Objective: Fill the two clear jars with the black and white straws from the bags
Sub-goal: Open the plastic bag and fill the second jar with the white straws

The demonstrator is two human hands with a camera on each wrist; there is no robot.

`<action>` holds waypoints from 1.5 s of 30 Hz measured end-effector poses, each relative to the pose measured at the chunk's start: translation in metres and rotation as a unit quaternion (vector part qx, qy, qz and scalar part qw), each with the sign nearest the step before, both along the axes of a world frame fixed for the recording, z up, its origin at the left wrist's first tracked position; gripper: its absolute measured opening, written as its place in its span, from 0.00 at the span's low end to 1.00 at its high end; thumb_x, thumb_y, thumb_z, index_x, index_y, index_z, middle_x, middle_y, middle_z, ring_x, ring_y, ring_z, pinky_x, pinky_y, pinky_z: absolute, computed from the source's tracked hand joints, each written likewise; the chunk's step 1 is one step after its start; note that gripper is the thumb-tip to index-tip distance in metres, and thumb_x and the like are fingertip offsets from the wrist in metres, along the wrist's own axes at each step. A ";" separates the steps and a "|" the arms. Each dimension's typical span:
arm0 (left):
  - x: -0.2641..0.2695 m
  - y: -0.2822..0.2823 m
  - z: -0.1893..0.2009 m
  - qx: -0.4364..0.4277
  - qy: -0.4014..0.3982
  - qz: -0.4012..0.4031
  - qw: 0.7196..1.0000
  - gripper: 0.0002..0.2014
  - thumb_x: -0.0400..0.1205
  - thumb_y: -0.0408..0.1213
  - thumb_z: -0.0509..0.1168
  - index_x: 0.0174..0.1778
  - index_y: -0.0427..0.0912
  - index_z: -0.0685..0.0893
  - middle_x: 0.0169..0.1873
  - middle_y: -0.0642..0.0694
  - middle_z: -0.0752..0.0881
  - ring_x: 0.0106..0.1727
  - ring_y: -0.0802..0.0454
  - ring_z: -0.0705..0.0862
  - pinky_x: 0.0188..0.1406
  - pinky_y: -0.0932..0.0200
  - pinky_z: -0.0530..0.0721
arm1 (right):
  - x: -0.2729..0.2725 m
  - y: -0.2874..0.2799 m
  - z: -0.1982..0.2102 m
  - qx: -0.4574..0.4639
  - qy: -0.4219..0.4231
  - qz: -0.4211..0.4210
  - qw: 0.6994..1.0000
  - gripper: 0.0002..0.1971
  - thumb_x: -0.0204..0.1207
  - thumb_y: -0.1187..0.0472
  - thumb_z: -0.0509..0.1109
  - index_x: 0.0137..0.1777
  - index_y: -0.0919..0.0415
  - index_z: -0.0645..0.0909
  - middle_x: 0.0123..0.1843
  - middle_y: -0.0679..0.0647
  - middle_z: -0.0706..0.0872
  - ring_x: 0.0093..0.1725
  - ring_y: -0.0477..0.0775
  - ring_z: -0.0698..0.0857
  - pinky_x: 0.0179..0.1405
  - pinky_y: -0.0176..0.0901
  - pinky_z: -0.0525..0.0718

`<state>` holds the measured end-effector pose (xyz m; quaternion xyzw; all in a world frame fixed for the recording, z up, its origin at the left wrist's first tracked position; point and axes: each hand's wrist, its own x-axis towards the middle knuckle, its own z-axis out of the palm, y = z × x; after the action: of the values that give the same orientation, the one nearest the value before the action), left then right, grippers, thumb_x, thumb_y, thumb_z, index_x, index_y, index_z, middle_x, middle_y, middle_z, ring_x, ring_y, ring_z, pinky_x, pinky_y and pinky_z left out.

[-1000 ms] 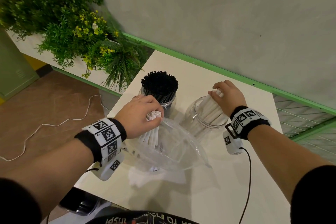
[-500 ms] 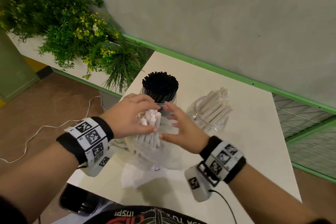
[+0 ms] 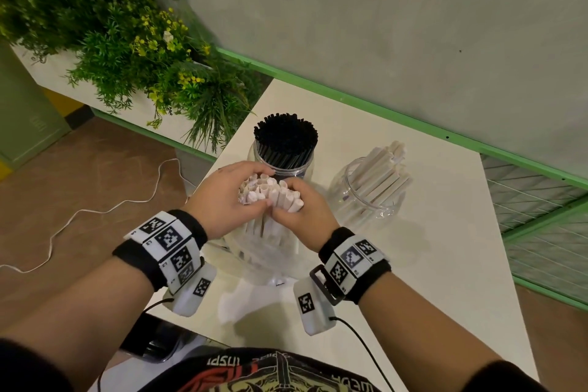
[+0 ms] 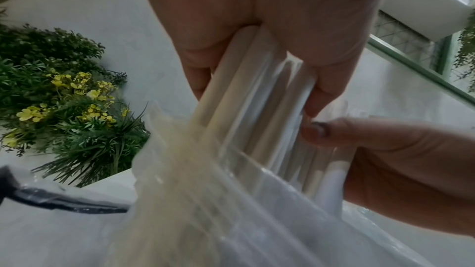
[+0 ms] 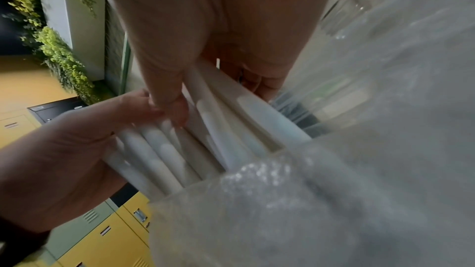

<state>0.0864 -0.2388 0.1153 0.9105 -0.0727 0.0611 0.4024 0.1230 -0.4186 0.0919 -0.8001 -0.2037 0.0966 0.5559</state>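
A bundle of white straws stands upright out of a clear plastic bag on the white table. My left hand grips the bundle's left side, and my right hand grips its right side. In the wrist views, fingers of both hands curl round the white straws above the bag's mouth. Behind my hands, a clear jar is packed with black straws. To its right, a second clear jar holds several white straws leaning right.
A planter of green plants with yellow flowers stands left of the table. A white cable lies on the brown floor. A green rail runs along the wall behind the table. Wire mesh sits to the right.
My right hand left the white-straw jar, crossed to the left and took hold of the bundle in the bag. My left hand kept its grip and raised the straws upright.
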 end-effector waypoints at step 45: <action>0.030 -0.015 0.002 0.095 -0.020 -0.014 0.995 0.22 0.73 0.61 0.50 0.54 0.55 0.78 0.48 0.57 0.81 0.47 0.55 0.78 0.39 0.76 0.66 | 0.054 -0.134 0.110 0.067 -0.328 -0.255 0.907 0.21 0.82 0.72 0.61 0.60 0.41 0.69 0.62 0.64 0.75 0.53 0.50 0.88 0.58 0.51 0.84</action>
<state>0.1160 -0.2540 0.1171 0.9421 -0.0994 0.0667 0.3134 0.1770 -0.5528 0.2016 -0.7724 -0.1697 -0.3300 0.5155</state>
